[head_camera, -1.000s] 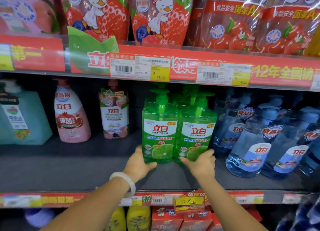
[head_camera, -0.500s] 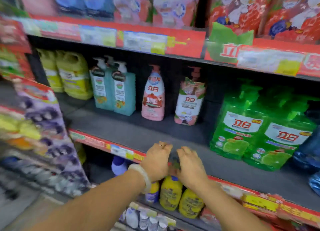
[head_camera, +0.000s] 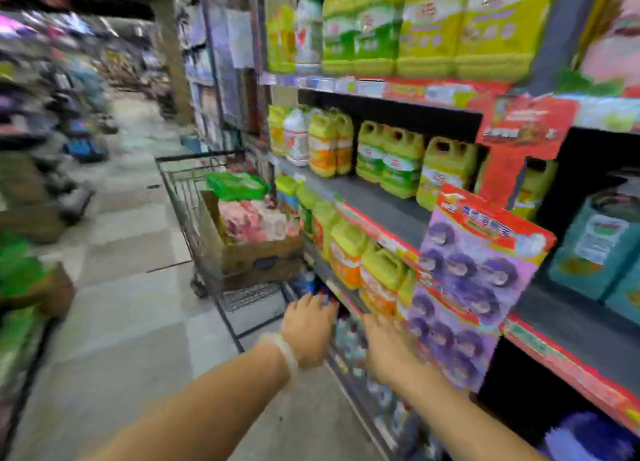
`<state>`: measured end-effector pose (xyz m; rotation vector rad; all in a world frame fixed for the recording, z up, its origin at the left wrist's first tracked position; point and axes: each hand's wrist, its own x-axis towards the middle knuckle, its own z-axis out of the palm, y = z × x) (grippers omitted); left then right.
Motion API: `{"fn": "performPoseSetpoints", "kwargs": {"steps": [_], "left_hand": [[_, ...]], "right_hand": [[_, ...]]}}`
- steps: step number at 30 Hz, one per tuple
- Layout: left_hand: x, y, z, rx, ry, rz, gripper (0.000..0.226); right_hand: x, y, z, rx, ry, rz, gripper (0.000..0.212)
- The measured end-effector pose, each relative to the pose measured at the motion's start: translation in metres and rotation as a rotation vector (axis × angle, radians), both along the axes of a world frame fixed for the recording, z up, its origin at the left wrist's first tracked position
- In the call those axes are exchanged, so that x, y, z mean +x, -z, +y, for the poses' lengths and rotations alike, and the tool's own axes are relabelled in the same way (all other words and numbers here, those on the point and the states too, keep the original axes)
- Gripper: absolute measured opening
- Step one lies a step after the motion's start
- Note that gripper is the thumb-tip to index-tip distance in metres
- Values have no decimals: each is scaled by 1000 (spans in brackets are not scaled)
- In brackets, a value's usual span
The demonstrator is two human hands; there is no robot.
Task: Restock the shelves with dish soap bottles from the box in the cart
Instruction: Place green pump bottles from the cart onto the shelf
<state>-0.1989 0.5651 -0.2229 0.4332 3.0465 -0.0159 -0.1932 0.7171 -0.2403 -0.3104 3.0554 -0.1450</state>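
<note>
Hands empty, fingers loosely spread: left hand (head_camera: 306, 325), right hand (head_camera: 388, 348). Cardboard box (head_camera: 256, 256) in cart (head_camera: 183, 183) ahead; purple hanging pack (head_camera: 474, 287) beside right hand.

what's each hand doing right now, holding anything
Left hand: open, empty, stretched toward the wire shopping cart.
Right hand: looks open and empty, though blurred, beside the purple hanging product card.

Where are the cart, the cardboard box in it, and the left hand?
cart (head_camera: 180, 187), head view, wire side wall.
cardboard box (head_camera: 263, 258), head view, front face.
left hand (head_camera: 306, 325), head view, back of hand.
</note>
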Motion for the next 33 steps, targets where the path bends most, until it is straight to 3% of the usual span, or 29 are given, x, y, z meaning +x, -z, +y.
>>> {"fn": "performPoseSetpoints", "kwargs": {"steps": [8,15,19,25,29,33], "left_hand": [[-64,21,-154,20,-239,-25,52],[-189,19,-245,20,-340,40,54],[-285,-4,-293,33,-376,18,59],[-403,-7,-352,46,-397,-2,53],[-481,3,-387,20,-385,-38,55],[-573,22,-422,13,-312,-70,60]], "right_hand": [[-104,0,-155,14,-224,-110,50],[-250,-3,-253,-23,-328,-90,62],[-358,-21,-302,-66,-322,-81,70],[-482,-25,-350,-97,-306,-53,51],[-547,-2,-377,-151,-257,-145,70],[-612,28,-402,-222,-151,-234,67]]}}
